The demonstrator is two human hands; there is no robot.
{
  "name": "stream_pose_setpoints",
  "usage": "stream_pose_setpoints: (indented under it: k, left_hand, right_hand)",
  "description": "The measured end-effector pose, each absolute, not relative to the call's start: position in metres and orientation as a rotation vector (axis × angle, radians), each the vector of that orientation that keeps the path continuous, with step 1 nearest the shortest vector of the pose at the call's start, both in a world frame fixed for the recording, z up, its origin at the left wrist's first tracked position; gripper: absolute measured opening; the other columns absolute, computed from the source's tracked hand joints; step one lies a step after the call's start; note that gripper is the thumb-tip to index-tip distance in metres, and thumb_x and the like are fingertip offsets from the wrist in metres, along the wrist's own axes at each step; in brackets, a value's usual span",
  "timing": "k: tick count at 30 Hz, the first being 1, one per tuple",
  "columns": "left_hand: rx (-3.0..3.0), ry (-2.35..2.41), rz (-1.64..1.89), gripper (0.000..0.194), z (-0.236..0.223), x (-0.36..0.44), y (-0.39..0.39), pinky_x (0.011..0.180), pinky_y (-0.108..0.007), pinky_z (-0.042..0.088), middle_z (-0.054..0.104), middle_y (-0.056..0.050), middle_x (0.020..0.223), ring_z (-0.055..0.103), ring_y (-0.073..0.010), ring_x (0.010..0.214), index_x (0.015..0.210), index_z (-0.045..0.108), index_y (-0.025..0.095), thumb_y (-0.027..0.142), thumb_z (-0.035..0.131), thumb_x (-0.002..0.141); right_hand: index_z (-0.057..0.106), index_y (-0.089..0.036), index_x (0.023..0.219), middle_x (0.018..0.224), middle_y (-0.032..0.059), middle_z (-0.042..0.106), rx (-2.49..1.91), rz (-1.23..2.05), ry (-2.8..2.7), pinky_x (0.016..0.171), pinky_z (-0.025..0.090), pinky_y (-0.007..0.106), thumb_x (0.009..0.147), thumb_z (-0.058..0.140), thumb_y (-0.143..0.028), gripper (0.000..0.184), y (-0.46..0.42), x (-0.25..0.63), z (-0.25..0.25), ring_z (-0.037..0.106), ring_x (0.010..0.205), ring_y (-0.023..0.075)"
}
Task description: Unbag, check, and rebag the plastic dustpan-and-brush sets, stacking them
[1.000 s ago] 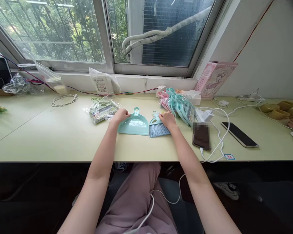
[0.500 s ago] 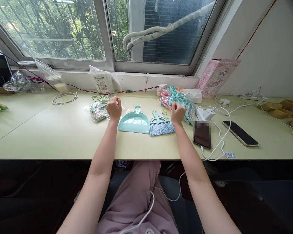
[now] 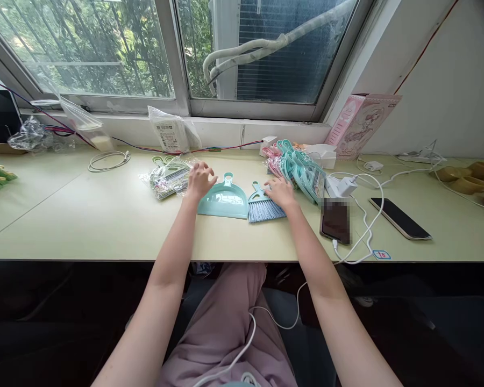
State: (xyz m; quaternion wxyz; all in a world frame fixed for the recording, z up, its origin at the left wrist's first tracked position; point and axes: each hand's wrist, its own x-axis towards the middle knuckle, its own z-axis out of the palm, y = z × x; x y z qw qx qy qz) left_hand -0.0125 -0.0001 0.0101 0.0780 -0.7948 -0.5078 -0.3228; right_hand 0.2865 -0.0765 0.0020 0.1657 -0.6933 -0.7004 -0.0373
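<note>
A mint-green dustpan lies on the table in front of me, its handle pointing toward the window. Right beside it is a small hand brush with blue bristles and a green handle. My left hand hovers at the dustpan's left side, fingers apart and holding nothing. Over the brush's upper right part, my right hand has its fingers spread; whether they touch the brush I cannot tell. Left of my left hand sits a plastic-wrapped pack of green items. A pile of turquoise wrapped pieces lies behind my right hand.
A phone with a white charging cable and a second phone lie on the right. A pink box stands by the wall. Coiled cable and bagged items line the window side. The table's front edge runs before my lap.
Both hands have gone from closed fists to opened fingers. My left hand moved slightly right, toward the dustpan; my right hand moved left and down over the brush.
</note>
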Motion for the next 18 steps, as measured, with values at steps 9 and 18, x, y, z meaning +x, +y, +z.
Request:
stream_pose_setpoints:
  k: [9,18]
  left_hand:
    - [-2.579,-1.561,-0.859,0.019,-0.001,-0.008,0.006,0.085,-0.04,0.043,0.062,-0.013,0.098,0.052,-0.0306,0.104,0.072,0.07,0.019,0.035,0.066,0.083]
    - [-2.252,-1.818,-2.244,0.021,0.013,-0.009,0.017,0.069,-0.027,0.04,0.055,-0.001,0.074,0.051,-0.0163,0.072,0.086,0.052,0.022,0.04,0.047,0.093]
  right_hand:
    - [0.077,-0.026,0.102,0.127,0.006,0.065,-2.068,0.003,-1.981,0.102,0.033,0.046,0.09,0.059,-0.025,0.021,-0.075,0.297,0.003,0.047,0.124,0.0278]
    - [0.077,-0.028,0.098,0.117,0.0067,0.068,-2.054,0.052,-1.93,0.097,0.035,0.045,0.079,0.075,-0.026,0.019,-0.071,0.296,-0.002,0.052,0.116,0.0275]
